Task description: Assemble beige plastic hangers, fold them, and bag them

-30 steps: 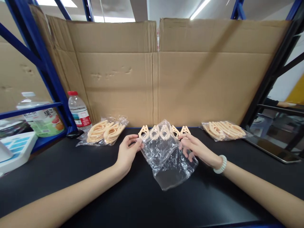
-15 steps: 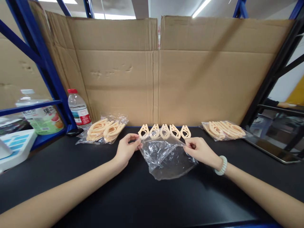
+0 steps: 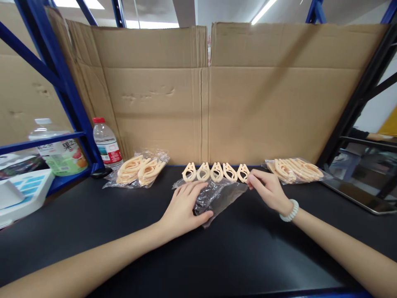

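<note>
**Flattening the bag while the clips are reached**

While the clear plastic bag (image 3: 217,194) lies crumpled on the black table (image 3: 93,223) just in front of the row of five peach clips (image 3: 216,172), it is pressed down by the left hand (image 3: 186,207), whose palm is flat and fingers spread over its left part. The right hand (image 3: 269,191) is loosely curled, its fingertips brought together at the bag's right corner, touching or just beside the rightmost clip; whether film or clip is pinched cannot be told. To do the step well, the bag's mouth should be kept toward the clips and the film held smooth, so that nothing snags. Two filled bags (image 3: 139,170) (image 3: 293,170) lie well apart to either side, against the cardboard wall (image 3: 204,103).
</note>
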Action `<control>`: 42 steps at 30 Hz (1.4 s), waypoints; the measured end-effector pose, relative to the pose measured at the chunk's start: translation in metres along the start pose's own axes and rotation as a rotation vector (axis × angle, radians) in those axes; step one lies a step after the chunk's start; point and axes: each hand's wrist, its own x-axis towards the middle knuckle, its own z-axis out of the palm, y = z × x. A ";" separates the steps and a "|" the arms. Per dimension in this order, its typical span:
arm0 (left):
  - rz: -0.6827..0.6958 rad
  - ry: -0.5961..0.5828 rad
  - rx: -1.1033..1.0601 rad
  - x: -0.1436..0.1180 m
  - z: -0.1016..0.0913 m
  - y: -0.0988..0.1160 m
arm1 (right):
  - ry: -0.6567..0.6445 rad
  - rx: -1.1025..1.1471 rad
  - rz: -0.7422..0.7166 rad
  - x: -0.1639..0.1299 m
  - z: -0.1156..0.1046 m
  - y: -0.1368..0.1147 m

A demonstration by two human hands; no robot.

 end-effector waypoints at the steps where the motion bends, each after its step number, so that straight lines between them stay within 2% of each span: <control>1: 0.010 -0.042 0.005 -0.001 0.001 0.000 | -0.010 -0.054 0.009 0.003 -0.001 0.010; 4: 0.044 -0.115 -0.023 -0.003 0.001 -0.002 | -0.098 -0.269 -0.036 0.011 -0.006 0.048; 7: 0.137 -0.195 -0.092 -0.004 -0.001 -0.003 | -0.299 -0.528 -0.130 0.014 -0.011 0.085; 10: 0.238 -0.262 -0.145 -0.004 -0.002 -0.002 | -0.469 -0.663 -0.166 0.018 -0.013 0.101; 13: 0.286 -0.255 -0.156 -0.004 -0.002 -0.001 | -0.565 -0.685 -0.168 0.024 -0.012 0.100; 17: 0.361 -0.195 -0.177 -0.003 -0.002 0.000 | -0.602 -0.634 -0.117 0.028 -0.013 0.095; 20: 0.388 -0.174 -0.190 -0.004 -0.001 0.000 | -0.592 -0.554 -0.120 0.025 -0.014 0.094; 25: 0.450 -0.164 -0.112 -0.007 -0.001 0.000 | -0.492 -0.414 -0.153 0.023 -0.012 0.084; 29: 0.460 -0.209 -0.049 -0.007 -0.004 0.002 | -0.466 -0.435 -0.153 0.023 -0.013 0.079; 33: 0.471 -0.218 -0.055 -0.007 -0.006 0.004 | -0.512 -0.445 -0.098 0.019 -0.021 0.089; 37: 0.459 -0.212 -0.051 -0.007 -0.005 0.005 | -0.568 -0.591 -0.028 0.018 -0.030 0.098; 42: 0.465 -0.200 -0.066 -0.006 -0.005 0.006 | -0.637 -0.580 -0.023 0.018 -0.037 0.082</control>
